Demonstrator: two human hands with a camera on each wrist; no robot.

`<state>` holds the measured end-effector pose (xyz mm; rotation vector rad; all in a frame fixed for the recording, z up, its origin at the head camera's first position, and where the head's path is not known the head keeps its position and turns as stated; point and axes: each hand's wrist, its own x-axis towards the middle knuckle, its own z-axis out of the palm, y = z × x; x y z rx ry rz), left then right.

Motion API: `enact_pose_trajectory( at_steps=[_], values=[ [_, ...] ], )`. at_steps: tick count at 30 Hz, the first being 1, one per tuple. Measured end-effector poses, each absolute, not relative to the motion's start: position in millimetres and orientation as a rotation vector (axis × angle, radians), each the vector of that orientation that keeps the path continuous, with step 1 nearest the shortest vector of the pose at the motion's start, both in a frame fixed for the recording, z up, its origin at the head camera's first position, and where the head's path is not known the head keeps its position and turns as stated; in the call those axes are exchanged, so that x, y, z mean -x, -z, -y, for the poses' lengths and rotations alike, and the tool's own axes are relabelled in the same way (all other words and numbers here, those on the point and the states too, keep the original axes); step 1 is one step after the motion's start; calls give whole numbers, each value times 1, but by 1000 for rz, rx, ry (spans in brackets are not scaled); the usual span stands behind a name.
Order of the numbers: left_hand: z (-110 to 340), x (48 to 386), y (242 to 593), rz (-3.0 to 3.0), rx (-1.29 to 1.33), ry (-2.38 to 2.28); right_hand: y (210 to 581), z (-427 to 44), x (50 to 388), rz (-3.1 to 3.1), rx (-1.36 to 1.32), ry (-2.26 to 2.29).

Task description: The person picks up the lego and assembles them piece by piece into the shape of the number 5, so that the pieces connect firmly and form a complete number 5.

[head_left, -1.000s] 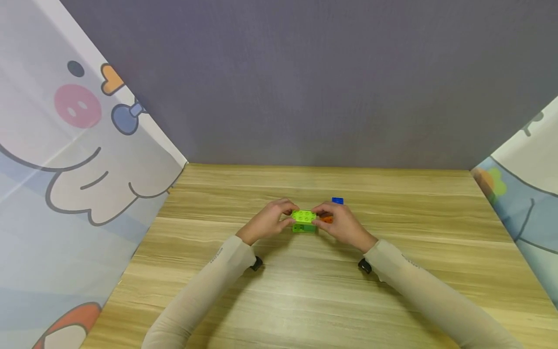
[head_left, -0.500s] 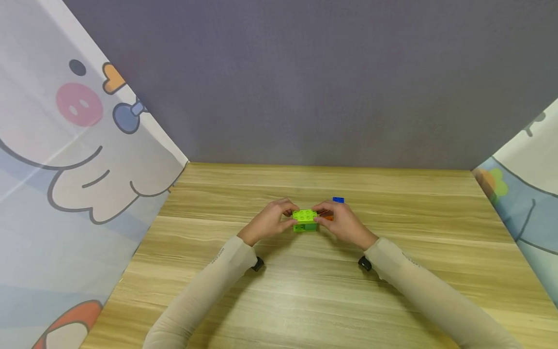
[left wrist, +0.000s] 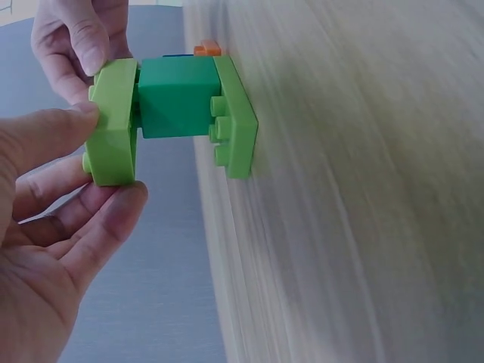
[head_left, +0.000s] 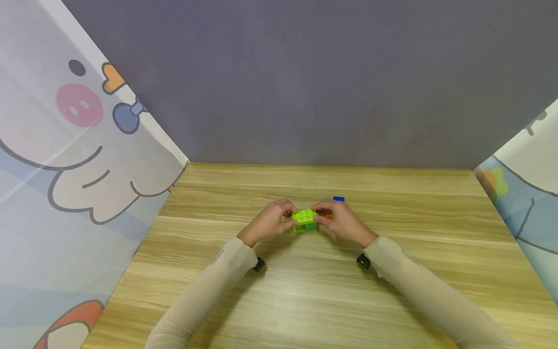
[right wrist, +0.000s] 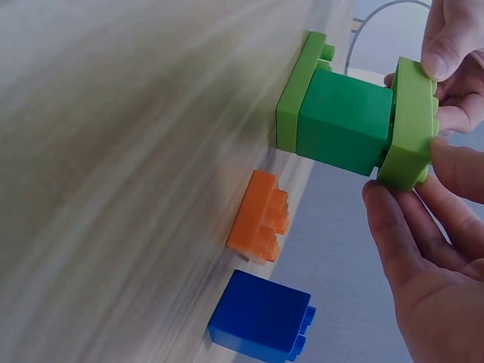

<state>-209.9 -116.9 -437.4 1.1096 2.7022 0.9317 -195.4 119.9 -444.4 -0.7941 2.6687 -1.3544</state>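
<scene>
A lime green toy brick point(head_left: 304, 215) sits at the top of a small stack, its studs facing up. My left hand point(head_left: 268, 222) pinches one end between thumb and fingers, and my right hand point(head_left: 345, 224) pinches the other. Beneath it is a dark green block point(left wrist: 178, 97), with a narrow gap showing between the two in both wrist views. That block stands on the right part of a second lime green brick point(left wrist: 239, 121), which rests on the table with bare studs at its left end.
Close to the right hand lie an orange brick point(right wrist: 257, 215) and, farther back, a blue brick point(right wrist: 261, 314), both on the wood-grain table point(head_left: 305, 291). A grey panel point(head_left: 296, 87) rises behind the table. Printed cloth panels point(head_left: 78, 194) flank it.
The lime green brick and the stack under it have turned slightly, their right end swinging a little away from me. Both hands keep their grip and have hardly moved.
</scene>
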Motion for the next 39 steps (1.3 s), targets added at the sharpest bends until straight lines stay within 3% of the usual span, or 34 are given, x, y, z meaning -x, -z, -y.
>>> enact_pose_trajectory(
  at_steps=[17, 27, 39],
  values=[
    [117, 212, 434, -2733, -1091, -872, 439, -120, 200, -2672, 808, 1338],
    [114, 209, 437, -2707, -1068, -907, 445, -119, 200, -2660, 639, 1348],
    [115, 209, 439, -2714, -1041, -910, 444, -116, 197, -2676, 624, 1340]
  ],
)
